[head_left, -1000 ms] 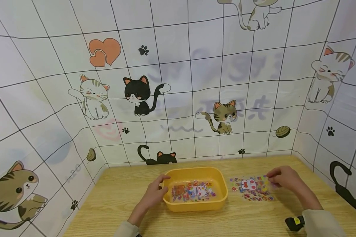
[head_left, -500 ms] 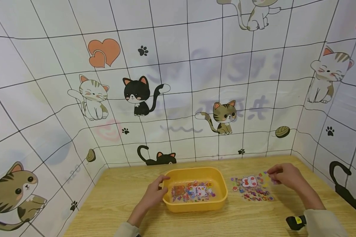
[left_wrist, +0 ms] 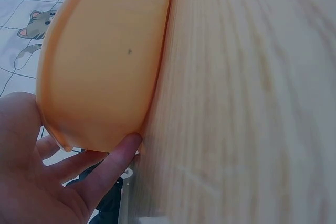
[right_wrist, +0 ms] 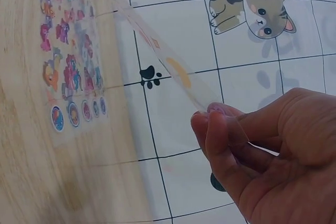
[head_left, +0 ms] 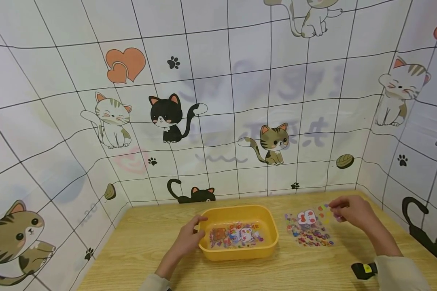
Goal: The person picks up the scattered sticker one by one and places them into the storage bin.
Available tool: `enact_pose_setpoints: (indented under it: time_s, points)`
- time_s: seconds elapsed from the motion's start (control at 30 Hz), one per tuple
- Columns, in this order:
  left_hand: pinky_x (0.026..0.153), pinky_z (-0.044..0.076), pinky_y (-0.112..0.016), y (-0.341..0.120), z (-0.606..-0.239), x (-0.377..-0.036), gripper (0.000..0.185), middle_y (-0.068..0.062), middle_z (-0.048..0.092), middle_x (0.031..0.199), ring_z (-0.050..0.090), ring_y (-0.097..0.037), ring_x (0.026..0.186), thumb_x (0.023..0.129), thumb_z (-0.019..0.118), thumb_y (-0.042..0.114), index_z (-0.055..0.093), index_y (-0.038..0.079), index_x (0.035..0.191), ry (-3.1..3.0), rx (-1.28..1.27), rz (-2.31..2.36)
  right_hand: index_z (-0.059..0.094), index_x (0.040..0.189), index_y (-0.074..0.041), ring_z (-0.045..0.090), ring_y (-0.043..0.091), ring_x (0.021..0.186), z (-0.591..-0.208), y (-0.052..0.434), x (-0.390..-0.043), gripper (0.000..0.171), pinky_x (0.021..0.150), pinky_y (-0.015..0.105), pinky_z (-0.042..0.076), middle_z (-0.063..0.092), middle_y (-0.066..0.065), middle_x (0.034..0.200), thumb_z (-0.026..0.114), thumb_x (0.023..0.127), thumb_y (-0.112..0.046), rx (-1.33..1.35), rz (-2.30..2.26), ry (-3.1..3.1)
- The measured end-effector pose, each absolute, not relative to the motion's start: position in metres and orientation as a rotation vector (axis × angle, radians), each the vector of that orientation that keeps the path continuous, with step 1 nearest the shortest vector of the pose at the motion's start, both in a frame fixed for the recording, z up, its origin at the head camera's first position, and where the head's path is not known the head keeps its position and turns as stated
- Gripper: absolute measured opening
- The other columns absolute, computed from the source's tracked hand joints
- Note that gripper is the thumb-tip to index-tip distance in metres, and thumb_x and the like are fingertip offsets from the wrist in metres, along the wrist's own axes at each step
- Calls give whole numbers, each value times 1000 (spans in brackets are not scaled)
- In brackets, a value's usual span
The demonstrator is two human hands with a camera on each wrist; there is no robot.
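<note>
Rightward of the shallow yellow plastic tray (head_left: 240, 254), the right hand (head_left: 351, 211) pinches the far corner of the clear sticker sheet (head_left: 310, 228), lifting it off the wooden counter (head_left: 138, 238); the left hand (head_left: 189, 239) grips the tray's near-left rim.

Staged recording booth, cartoon-cat backdrop sheets (head_left: 218, 101), small wooden table (head_left: 138, 242)

Head view high over the table (head_left: 138, 242); wrist views close, sharing its wood.
</note>
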State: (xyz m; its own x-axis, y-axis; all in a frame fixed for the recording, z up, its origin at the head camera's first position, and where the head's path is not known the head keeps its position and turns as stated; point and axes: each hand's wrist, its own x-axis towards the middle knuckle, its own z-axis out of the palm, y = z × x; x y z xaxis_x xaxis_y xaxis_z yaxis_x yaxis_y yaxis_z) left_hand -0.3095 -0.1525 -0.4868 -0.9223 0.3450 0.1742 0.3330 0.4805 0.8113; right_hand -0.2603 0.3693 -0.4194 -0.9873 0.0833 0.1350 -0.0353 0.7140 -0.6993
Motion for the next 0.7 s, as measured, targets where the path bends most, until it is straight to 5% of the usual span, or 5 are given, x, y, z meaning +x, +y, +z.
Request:
enact_pose_setpoints:
  time_s: [0.7]
  points:
    - [75, 59, -35, -152, -488, -309, 41, -32, 51, 147, 68, -33, 103, 98, 56, 7, 57, 5, 140, 2711, 615, 1454, 67, 114, 16, 66, 10, 68, -398, 368, -247, 22, 60, 26, 58, 74, 19, 92, 59, 98, 3, -62, 1107, -2661]
